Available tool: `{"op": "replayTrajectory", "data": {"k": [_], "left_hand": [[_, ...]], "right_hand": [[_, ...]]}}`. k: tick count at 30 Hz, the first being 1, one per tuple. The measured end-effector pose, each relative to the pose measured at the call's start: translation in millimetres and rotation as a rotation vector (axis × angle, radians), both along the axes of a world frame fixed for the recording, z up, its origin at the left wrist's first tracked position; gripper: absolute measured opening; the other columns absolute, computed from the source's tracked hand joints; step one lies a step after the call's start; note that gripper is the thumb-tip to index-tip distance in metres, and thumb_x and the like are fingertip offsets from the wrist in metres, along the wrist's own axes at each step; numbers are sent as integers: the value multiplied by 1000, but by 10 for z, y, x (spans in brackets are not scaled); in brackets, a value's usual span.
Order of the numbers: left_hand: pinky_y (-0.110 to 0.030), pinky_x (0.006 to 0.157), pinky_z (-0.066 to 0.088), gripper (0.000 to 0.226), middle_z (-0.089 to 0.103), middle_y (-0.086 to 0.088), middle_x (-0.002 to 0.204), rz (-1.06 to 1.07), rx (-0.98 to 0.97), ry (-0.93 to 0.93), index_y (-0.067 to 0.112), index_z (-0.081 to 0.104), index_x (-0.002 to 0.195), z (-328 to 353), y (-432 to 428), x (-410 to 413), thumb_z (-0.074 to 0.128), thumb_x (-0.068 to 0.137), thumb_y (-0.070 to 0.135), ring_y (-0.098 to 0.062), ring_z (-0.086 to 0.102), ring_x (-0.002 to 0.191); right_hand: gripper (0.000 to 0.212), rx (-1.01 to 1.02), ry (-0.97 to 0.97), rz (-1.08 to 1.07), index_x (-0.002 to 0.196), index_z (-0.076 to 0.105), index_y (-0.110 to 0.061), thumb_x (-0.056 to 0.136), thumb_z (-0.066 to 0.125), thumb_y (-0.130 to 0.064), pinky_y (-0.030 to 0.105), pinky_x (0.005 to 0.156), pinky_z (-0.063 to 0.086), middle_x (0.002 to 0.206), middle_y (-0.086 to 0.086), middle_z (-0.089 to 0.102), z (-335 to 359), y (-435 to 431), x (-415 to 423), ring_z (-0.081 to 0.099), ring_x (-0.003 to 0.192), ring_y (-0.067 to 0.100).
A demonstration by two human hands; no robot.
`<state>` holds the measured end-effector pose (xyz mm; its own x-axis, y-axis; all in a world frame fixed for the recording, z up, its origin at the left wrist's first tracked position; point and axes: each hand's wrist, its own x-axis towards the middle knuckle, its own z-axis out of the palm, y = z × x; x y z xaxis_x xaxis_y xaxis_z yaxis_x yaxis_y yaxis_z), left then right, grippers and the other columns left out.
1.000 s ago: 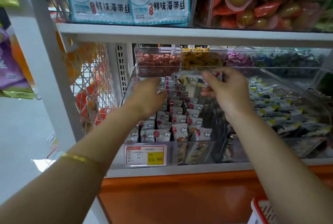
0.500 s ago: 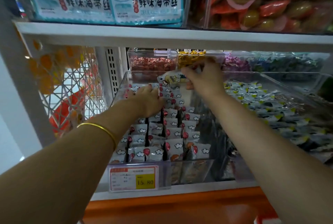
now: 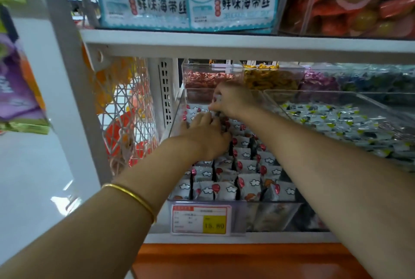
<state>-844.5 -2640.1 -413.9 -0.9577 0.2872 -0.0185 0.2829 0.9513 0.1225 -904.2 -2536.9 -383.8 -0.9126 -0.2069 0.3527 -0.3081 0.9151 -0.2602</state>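
Since half a second ago the right hand (image 3: 233,99) has dropped from the bin's far rim towards the last row. The left hand (image 3: 203,135) has slid farther back to meet it, so the two are now almost touching.

Nearest, a red-and-yellow paper price tag (image 3: 201,219) is clipped to the front wall of the clear, long acrylic bin (image 3: 272,213) on the white metal shelf (image 3: 224,238). The bin holds upright rows (image 3: 247,167) of small white pillow packs printed with clouds and red blobs.

The left hand lies palm down on the far rows, fingers fairly straight, pressing them back.

Just beyond it, the right hand pinches one small white crinkly plastic packet with a red blob (image 3: 215,99) by its top edge, above the back of the bin. The packet looks very light, soft and slightly slick. The flat sealed seam is the sure place to hold it, since squeezing the middle could crush the contents. It should slip into the gap easily if the neighbours are held aside.

Behind it stand a clear box of reddish wrapped sweets (image 3: 202,76) and a clear box of yellow wrapped sweets (image 3: 269,78).
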Motion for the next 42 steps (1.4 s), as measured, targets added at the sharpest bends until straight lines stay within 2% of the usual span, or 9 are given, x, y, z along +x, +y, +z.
{"op": "replayTrajectory", "data": {"k": [4,8,17,21,27,30,34,38,42], "left_hand": [[-53,115,6,60,-1,-5,159,-31,2,17,17,8,150,-42,-48,63,18,98,46,-24,-2,145],[-51,116,4,62,-4,-6,159,-46,-8,43,15,7,150,-42,-71,102,16,98,48,-23,-5,145],[-50,116,0,64,-3,-9,158,-52,31,-3,9,6,149,-29,-72,116,18,99,45,-24,-7,145],[-51,115,13,57,20,-14,153,-47,92,34,2,28,139,6,-81,175,26,98,41,-30,12,142],[-36,96,38,29,44,-13,126,-64,515,122,1,46,116,93,-123,516,41,96,22,-30,44,114],[-26,79,42,36,44,-11,133,1,711,182,5,41,130,108,-146,761,42,97,19,-25,53,103],[-27,54,44,22,56,-3,102,74,969,177,13,48,118,124,-204,1065,42,98,22,-18,54,68],[-37,77,56,18,68,-9,90,134,1311,-29,16,61,92,130,-297,1260,44,98,21,-19,65,80],[-24,68,56,15,67,-4,78,138,1427,5,13,67,89,99,-378,1286,55,92,23,-13,65,72]], "right_hand": [[25,176,-22,-8,104,65,-19,97,43,-29,41,94,31,113,2,63,-136,17,-82,45,115,25],[18,69,90,-47,104,61,-19,95,46,-17,41,93,45,113,6,61,-101,91,-210,52,111,24],[21,443,226,-184,103,67,-17,88,59,-29,37,87,38,111,5,58,-226,-47,-375,43,109,26],[12,94,166,-124,89,63,-9,92,55,-19,36,82,50,99,8,62,-88,-32,-257,55,95,21],[15,-567,181,-118,104,51,-3,97,48,-15,47,76,54,101,13,61,129,190,297,63,89,31],[6,-883,190,-83,97,49,-6,96,49,-12,35,62,58,100,14,64,92,296,745,67,77,23],[5,-1251,60,37,92,48,-5,94,52,-7,22,50,54,87,14,62,-69,355,1398,62,52,9],[7,-1472,-128,121,87,53,-2,93,51,-3,23,52,53,77,9,60,-125,368,1785,64,56,13],[11,-1649,-270,189,83,59,-4,91,52,-2,22,56,55,67,3,68,-178,417,1983,68,64,16]]}}
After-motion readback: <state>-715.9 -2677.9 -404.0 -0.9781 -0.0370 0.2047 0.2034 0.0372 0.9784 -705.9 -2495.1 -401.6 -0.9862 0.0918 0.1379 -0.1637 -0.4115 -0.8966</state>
